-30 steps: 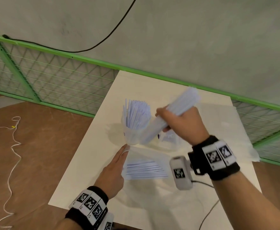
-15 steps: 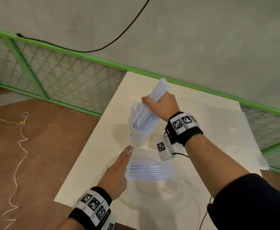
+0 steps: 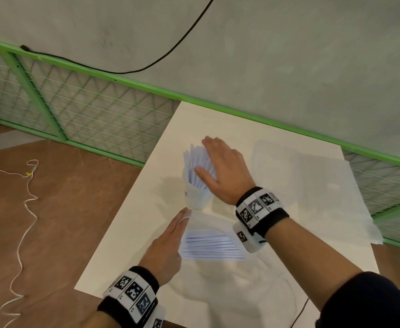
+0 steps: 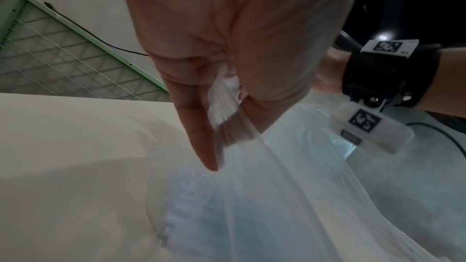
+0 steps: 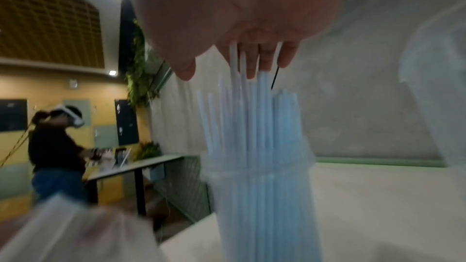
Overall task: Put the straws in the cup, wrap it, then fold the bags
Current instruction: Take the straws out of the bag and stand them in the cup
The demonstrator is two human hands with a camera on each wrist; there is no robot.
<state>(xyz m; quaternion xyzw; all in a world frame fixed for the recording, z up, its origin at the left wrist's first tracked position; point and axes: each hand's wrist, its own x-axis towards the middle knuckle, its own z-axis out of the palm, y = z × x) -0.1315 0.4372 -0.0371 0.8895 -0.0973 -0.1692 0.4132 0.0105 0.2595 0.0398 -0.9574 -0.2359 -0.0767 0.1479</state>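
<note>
A translucent cup stands upright mid-table, packed with pale blue straws. My right hand lies open and flat over the straw tops; in the right wrist view its fingertips touch the ends of the straws above the cup. Just in front of the cup lies a clear bag holding more straws. My left hand holds that bag's left edge; in the left wrist view the hand pinches the bag's film between thumb and fingers.
A large clear plastic sheet or bag lies over the right part of the white table. A green mesh fence runs behind the table. A white cord trails on the floor at left. Another person stands far off.
My right hand carried a bundle of straws down into the cup, let go of it, and now lies flat over the tops. The left hand has stayed on the bag.
</note>
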